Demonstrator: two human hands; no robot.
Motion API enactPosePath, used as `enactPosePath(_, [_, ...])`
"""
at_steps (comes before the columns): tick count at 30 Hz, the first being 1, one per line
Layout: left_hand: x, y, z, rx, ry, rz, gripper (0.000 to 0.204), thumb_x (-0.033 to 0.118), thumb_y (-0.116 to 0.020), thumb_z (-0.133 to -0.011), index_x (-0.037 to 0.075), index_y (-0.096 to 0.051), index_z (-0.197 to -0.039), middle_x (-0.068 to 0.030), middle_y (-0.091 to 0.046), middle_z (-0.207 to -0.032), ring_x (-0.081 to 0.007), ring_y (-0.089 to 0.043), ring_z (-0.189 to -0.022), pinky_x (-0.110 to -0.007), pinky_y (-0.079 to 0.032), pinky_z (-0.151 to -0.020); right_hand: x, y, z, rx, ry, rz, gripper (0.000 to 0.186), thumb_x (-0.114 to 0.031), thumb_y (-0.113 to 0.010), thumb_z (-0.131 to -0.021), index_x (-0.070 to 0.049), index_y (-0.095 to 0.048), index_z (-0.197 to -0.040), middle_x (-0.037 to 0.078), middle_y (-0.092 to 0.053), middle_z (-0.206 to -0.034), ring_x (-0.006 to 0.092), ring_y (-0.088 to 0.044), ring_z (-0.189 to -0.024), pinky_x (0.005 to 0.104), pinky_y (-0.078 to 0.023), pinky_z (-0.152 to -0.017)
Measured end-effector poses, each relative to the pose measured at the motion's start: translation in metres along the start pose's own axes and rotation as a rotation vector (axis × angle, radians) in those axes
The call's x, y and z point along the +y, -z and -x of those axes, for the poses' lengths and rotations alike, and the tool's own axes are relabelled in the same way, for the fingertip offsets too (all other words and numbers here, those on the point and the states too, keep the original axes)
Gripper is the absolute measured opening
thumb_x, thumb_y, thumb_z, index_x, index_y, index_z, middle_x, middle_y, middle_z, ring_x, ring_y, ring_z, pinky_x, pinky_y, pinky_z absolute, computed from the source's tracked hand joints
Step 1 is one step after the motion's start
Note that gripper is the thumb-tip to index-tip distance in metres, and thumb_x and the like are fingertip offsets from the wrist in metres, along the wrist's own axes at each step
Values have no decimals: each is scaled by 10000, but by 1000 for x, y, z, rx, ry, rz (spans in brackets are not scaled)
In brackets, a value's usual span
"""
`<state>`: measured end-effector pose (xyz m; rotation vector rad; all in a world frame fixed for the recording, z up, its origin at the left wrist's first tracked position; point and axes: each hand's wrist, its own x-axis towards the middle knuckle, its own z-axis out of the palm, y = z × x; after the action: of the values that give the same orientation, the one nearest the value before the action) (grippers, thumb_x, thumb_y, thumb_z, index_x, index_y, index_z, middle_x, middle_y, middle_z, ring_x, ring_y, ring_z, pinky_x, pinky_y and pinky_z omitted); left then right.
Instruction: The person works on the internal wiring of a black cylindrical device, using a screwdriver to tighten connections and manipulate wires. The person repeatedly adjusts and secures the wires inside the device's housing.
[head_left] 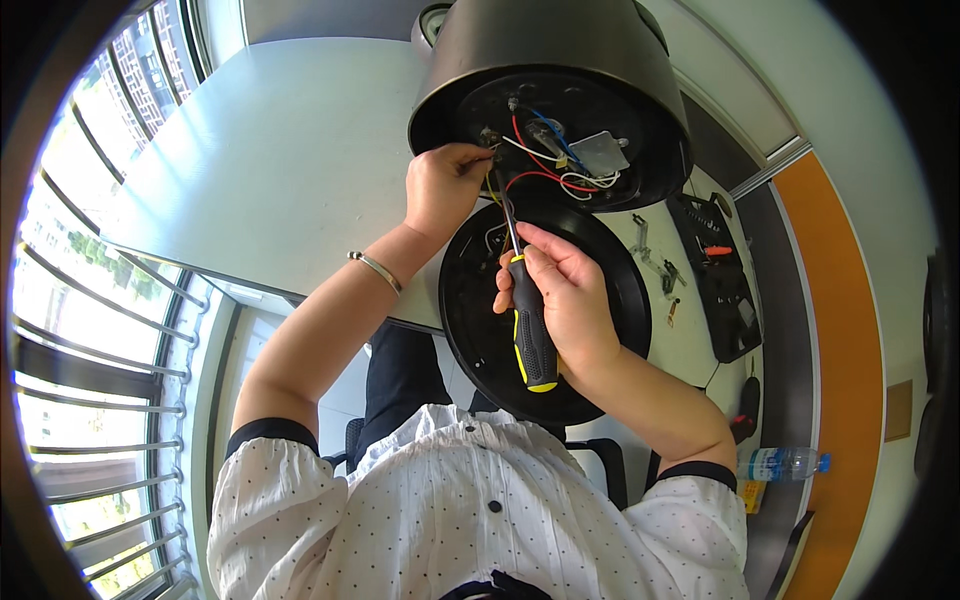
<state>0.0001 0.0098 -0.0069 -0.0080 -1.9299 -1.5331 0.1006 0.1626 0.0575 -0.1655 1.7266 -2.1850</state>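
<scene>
A dark metal appliance body (545,45) lies on its side, its open underside facing me and showing red, blue and white wires (560,165). My left hand (445,185) is closed at the left inner rim, thumb and fingers pinched by a wire end; what sits between the fingertips is too small to make out. In my right hand (570,290) is a black and yellow screwdriver (533,335), its shaft pointing up to the spot beside my left fingertips. Below the opening lies a round black base cover (625,300), partly hidden by my right hand and the screwdriver.
On the right, a black tool case (715,270) lies open beside several small metal parts (655,260). Another tool with a red and black handle (747,405) and a water bottle (785,463) are farther right. A white table (270,150) spreads left toward a barred window (100,400).
</scene>
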Motion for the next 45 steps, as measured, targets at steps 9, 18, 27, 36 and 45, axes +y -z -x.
enactPosePath(9, [-8, -3, -1, 6, 6, 54, 116, 88, -679, -730, 49, -705, -835, -115, -671, -724, -190, -657, -632, -275, -497, -589, -2, 1, -5, -45, -91, -407, 224, -128, -499, -936, 22, -512, -1102, 99, -533, -841, 154, -527, -676, 262, -447, -543])
enactPosePath(18, [-7, -3, 0, 9, -1, 40, 107, 93, -685, -725, 52, -705, -822, -113, -670, -728, -201, -657, -634, -279, -497, -586, -10, 2, -6, -46, -110, -266, 137, -109, -520, -913, 12, -537, -973, 72, -551, -783, 162, -586, -742, 260, -492, -570])
enactPosePath(27, [0, -1, 1, 17, -16, 0, 105, 95, -679, -732, 51, -704, -823, -108, -673, -725, -190, -661, -636, -270, -500, -585, -21, 1, -11, -4, -184, -271, 132, -11, -405, -902, 47, -507, -964, 120, -550, -881, 209, -619, -830, 353, -572, -753])
enactPosePath(36, [-2, -2, 1, 16, -20, -10, 106, 89, -676, -728, 52, -705, -823, -114, -666, -710, -191, -654, -617, -273, -496, -580, -22, 0, -17, -88, -255, -325, 229, -139, -491, -930, 30, -490, -1085, 34, -497, -751, 104, -527, -620, 205, -483, -541])
enactPosePath(45, [-7, -1, -1, -38, 4, 17, 117, 16, -678, -764, -18, -687, -876, -86, -691, -763, -91, -637, -675, -219, -508, -614, -31, 28, -9, -122, -283, 256, 247, -208, -469, -935, 33, -524, -937, 163, -626, -685, 205, -629, -514, 273, -506, -407])
